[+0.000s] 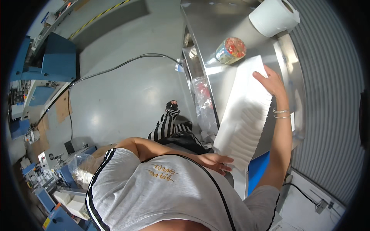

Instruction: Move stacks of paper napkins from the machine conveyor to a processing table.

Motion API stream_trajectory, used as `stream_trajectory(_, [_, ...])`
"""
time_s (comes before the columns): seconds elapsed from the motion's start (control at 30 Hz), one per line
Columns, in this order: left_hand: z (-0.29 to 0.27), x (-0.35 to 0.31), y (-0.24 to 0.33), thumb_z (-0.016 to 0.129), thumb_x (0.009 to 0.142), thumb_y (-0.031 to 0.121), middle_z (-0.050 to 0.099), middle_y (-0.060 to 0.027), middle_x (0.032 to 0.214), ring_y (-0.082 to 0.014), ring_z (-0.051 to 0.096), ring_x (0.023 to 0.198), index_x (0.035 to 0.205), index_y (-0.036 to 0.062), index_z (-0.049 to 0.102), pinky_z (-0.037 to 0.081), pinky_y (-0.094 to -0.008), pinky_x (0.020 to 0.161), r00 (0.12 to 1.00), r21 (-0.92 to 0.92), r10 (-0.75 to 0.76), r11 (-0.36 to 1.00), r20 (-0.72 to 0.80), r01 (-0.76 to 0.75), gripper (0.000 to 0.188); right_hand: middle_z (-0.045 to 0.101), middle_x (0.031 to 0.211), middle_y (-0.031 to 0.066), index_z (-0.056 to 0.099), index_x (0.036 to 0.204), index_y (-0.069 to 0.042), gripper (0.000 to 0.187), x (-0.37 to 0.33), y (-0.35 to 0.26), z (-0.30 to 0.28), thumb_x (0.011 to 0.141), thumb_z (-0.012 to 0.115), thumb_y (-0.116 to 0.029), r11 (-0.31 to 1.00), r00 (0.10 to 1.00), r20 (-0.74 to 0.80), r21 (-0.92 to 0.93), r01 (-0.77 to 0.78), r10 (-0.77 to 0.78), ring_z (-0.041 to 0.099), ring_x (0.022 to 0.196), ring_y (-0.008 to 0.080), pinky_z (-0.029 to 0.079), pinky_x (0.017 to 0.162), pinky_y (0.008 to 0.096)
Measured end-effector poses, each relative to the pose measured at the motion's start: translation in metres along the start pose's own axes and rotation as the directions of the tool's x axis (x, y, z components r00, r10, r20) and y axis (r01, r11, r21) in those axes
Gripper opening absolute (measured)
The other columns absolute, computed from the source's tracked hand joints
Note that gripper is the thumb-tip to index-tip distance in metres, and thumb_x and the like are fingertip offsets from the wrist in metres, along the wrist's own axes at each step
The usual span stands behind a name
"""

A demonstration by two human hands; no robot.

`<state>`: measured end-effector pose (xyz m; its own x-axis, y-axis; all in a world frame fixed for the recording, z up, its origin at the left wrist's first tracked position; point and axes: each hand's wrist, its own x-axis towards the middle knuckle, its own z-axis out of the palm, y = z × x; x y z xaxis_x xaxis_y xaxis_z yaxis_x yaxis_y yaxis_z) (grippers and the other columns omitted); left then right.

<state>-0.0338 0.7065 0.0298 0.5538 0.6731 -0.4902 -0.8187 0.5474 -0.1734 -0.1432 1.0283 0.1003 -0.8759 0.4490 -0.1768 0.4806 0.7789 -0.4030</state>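
A long white tray-like piece [246,111] with wavy ridges and a toothed right edge slants over the steel table. I cannot tell whether it is one piece or a stack. My right hand [273,81] grips its far end at the right, thumb on the top face and the other fingers mostly hidden behind. At the near end, close to my body, my left hand [216,161] pinches the corner, fingers partly bent. Just past the far end stands a round container [231,50] with a red patterned top.
A large white roll [274,17] stands at the far end of the steel table [208,23]. Corrugated grey wall [327,96] borders the right side. A clear plastic bag [204,102] hangs by the table's left edge. A black cable [127,61] crosses the floor; blue cabinets [58,57] stand left.
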Motion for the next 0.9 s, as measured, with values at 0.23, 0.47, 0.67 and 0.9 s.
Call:
stream_trajectory(0.23, [-0.021, 0.031, -0.056, 0.063, 0.09, 0.029, 0.044, -0.0066, 0.141, -0.0216, 0.054, 0.112, 0.131, 0.0136, 0.048, 0.047, -0.0378, 0.091, 0.7, -0.201, 0.285, 0.959, 0.655, -0.202, 0.046, 0.069, 0.101, 0.0165, 0.062, 0.12, -0.012, 0.06, -0.024, -0.048, 0.004, 0.077, 0.066, -0.053, 0.977, 0.972, 0.117, 0.082, 0.195, -0.204, 0.066, 0.09, 0.0333, 0.049, 0.083, 0.0386])
stream_trajectory(0.47, [-0.026, 0.042, -0.065, 0.056, 0.095, 0.029, 0.039, -0.0044, 0.145, -0.0217, 0.055, 0.109, 0.131, 0.0151, 0.046, 0.05, -0.0386, 0.087, 0.808, -0.201, 0.164, 0.978, 0.566, -0.057, 0.04, 0.068, 0.1, 0.0166, 0.065, 0.115, -0.011, 0.048, -0.036, -0.071, 0.007, 0.078, 0.067, -0.041, 0.955, 0.923, 0.254, 0.142, 0.259, -0.288, 0.065, 0.092, 0.0305, 0.048, 0.082, 0.0368])
stream_trajectory(0.67, [0.003, 0.021, -0.051, 0.057, 0.094, 0.033, 0.048, -0.0029, 0.136, -0.0179, 0.057, 0.095, 0.126, 0.0171, 0.048, 0.049, -0.0353, 0.08, 0.925, -0.16, -0.151, 0.963, 0.348, 0.217, 0.037, 0.067, 0.098, 0.0161, 0.064, 0.119, -0.014, 0.053, -0.029, -0.068, 0.013, 0.078, 0.065, -0.047, 0.902, 0.891, 0.174, -0.033, 0.43, -0.418, 0.06, 0.097, 0.0316, 0.045, 0.087, 0.0385])
stream_trajectory(0.9, [0.001, 0.023, -0.065, 0.057, 0.093, 0.028, 0.051, -0.0053, 0.134, -0.0177, 0.06, 0.093, 0.118, 0.0209, 0.053, 0.047, -0.0344, 0.078, 0.959, -0.132, 0.072, 0.991, 0.274, -0.037, 0.026, 0.057, 0.125, 0.0134, 0.055, 0.129, -0.011, 0.056, -0.044, -0.057, 0.021, 0.085, 0.06, -0.045, 0.821, 0.797, -0.2, -0.089, 0.564, -0.569, 0.044, 0.123, 0.0292, 0.029, 0.106, 0.0397])
